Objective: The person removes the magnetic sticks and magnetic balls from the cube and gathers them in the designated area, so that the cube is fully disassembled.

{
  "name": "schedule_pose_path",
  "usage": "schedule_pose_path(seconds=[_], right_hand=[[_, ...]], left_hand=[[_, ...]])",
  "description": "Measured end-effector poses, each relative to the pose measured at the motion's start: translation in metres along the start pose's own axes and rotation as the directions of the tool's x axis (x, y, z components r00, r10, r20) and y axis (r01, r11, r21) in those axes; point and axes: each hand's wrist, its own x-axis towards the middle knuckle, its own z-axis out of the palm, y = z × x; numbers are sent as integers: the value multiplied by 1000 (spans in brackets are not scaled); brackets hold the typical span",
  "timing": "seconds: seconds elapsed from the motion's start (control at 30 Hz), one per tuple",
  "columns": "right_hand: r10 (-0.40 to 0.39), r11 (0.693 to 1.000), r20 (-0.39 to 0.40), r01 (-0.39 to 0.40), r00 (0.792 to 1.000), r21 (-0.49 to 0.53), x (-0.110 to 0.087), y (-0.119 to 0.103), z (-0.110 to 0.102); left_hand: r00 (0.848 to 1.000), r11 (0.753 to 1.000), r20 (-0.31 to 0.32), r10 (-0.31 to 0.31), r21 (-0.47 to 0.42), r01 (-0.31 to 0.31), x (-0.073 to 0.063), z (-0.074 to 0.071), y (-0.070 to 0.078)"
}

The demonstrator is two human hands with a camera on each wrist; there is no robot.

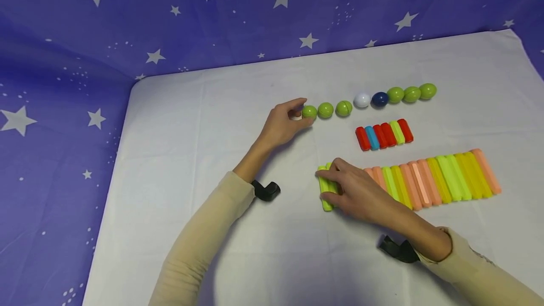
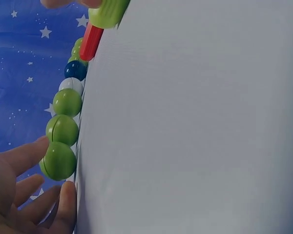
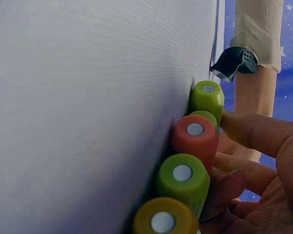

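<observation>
My left hand [image 1: 284,122] is at the left end of a row of egg-shaped plastic balls, its thumb and forefinger around the end green ball [image 1: 309,112]. In the left wrist view, a fingertip meets the side of this green ball [image 2: 58,162] and the thumb tip is right at its lower edge. My right hand [image 1: 354,192] reaches over the left end of a row of highlighters, fingertips and thumb at the outer side of the end lime highlighter [image 1: 324,188]. The right wrist view has the thumb against that lime highlighter [image 3: 208,97]. My palm hides part of this row.
Further right in the ball row are a white ball [image 1: 362,100], a navy ball [image 1: 380,99] and more green ones. Short coloured bars [image 1: 384,135] lie between the two rows. Long yellow, lime and peach highlighters [image 1: 450,178] continue rightward on the white tablecloth [image 1: 178,155].
</observation>
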Motion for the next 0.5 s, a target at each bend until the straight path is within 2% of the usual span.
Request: schedule_pose_path(seconds=[0.13,0.27,0.5], right_hand=[[6,1000,-6,-6,1000,4,0,0,1],[12,1000,-3,-12,1000,19,2,0,2],[32,998,-3,-32,999,56,3,0,0]], left_hand=[[1000,1000,-2,-2,-30,2,-6,-7,-3],[1000,999,-23,5,-35,-6,-17,-20,-13],[998,1000,-55,1,-29,-3,-39,-63,-26]])
